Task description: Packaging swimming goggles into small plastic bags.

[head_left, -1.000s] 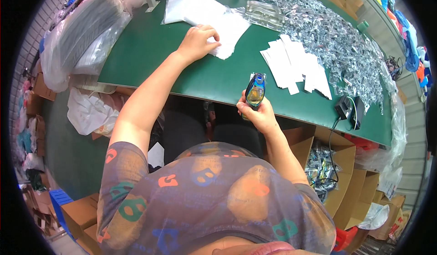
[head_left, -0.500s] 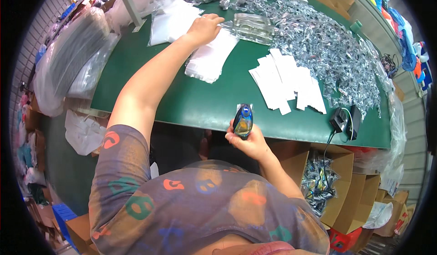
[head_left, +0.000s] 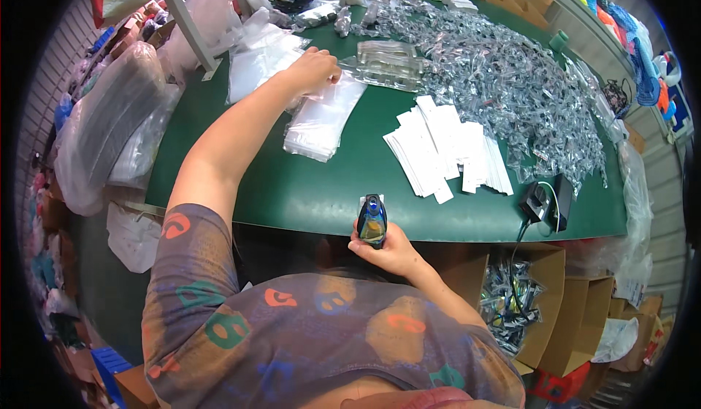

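Note:
My left hand [head_left: 314, 72] reaches out over the green table to the far end of a stack of clear plastic bags [head_left: 315, 130]. Its fingers are bent down and closed on the bag film there, and their tips are partly hidden. Close to my body, just off the table's near edge, my right hand [head_left: 391, 250] grips a dark oval goggle-like item [head_left: 372, 223] with a shiny blue and gold face. A small pale edge shows behind its top. White cards [head_left: 431, 146] lie fanned out in front of the right hand.
A large heap of small clear-wrapped pieces [head_left: 504, 88] covers the table's right side. Clear trays [head_left: 391, 64] lie beyond the bags. More plastic bags [head_left: 255, 66] are at the left. Black adapters with a cable [head_left: 540, 203] sit by the right edge. Below stands a carton [head_left: 544, 292] of packed items.
The view has shifted, so the table's contents appear lower and further left. My left hand's fingers have curled in over the bags. The right hand still holds the dark item.

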`<action>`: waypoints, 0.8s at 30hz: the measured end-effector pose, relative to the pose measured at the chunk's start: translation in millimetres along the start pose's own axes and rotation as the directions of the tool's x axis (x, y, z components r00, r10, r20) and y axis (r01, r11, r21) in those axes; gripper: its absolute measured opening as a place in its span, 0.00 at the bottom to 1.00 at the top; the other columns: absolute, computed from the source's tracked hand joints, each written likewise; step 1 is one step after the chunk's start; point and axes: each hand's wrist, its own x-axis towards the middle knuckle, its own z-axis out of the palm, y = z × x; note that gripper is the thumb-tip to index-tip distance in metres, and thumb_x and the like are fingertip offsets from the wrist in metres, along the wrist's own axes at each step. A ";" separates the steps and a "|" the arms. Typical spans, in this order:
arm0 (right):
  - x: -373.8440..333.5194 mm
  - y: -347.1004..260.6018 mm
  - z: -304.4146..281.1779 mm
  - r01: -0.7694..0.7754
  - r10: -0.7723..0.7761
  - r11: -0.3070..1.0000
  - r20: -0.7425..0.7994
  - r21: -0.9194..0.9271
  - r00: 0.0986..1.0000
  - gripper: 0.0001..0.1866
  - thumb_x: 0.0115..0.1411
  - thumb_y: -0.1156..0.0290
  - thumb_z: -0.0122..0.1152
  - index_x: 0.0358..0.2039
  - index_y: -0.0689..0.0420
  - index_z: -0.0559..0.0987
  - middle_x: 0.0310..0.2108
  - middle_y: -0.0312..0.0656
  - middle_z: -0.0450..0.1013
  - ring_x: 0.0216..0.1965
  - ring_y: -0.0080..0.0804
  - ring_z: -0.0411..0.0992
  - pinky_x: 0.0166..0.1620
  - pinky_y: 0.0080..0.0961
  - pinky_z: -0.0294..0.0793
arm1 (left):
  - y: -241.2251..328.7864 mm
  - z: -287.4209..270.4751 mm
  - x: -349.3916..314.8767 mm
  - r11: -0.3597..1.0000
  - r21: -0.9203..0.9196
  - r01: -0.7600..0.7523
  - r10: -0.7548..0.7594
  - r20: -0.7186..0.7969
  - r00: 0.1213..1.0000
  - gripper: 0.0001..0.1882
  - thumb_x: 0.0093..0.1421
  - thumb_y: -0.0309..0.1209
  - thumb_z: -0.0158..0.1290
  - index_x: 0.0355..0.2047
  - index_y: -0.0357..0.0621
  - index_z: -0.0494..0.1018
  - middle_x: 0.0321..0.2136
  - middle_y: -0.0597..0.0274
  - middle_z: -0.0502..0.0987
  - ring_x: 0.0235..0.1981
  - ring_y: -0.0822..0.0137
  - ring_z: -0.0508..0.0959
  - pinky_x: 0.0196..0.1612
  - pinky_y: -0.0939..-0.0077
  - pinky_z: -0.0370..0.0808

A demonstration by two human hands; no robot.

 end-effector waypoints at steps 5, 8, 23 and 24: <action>0.5 -2.2 -0.6 -0.024 0.023 0.996 0.020 0.080 1.000 0.16 0.64 0.73 0.69 0.48 0.59 0.74 0.35 0.33 0.76 0.35 0.20 0.73 0.40 0.24 0.75 | -7.5 4.2 -16.2 0.998 -0.053 -0.035 0.020 -0.274 0.961 0.04 0.61 0.28 0.57 0.37 0.52 0.78 0.48 0.68 0.81 0.57 0.62 0.75 0.60 0.57 0.68; -2.2 0.2 2.5 0.007 -0.008 0.997 0.019 0.076 1.000 0.16 0.64 0.73 0.68 0.49 0.59 0.74 0.35 0.33 0.75 0.34 0.19 0.73 0.37 0.23 0.75 | -0.1 -4.0 -13.8 0.997 -0.057 -0.053 0.034 -0.284 0.958 0.10 0.61 0.25 0.55 0.43 0.50 0.79 0.57 0.67 0.78 0.63 0.61 0.73 0.64 0.55 0.66; 2.2 -7.6 4.5 0.025 -0.025 1.000 -0.020 0.001 0.999 0.17 0.62 0.72 0.70 0.48 0.60 0.75 0.36 0.33 0.76 0.36 0.18 0.73 0.41 0.21 0.74 | -4.0 -1.7 -17.4 0.999 0.039 -0.027 0.036 -0.234 0.971 0.14 0.57 0.30 0.62 0.44 0.51 0.79 0.41 0.66 0.80 0.51 0.60 0.78 0.60 0.59 0.68; 1.9 -8.3 3.4 0.027 -0.027 1.000 -0.012 0.012 1.000 0.17 0.62 0.72 0.70 0.48 0.59 0.75 0.36 0.33 0.76 0.35 0.18 0.73 0.40 0.21 0.75 | -6.5 -5.6 -21.4 0.999 0.038 -0.025 0.033 -0.232 0.972 0.11 0.57 0.29 0.63 0.41 0.51 0.79 0.40 0.66 0.80 0.50 0.60 0.78 0.61 0.59 0.68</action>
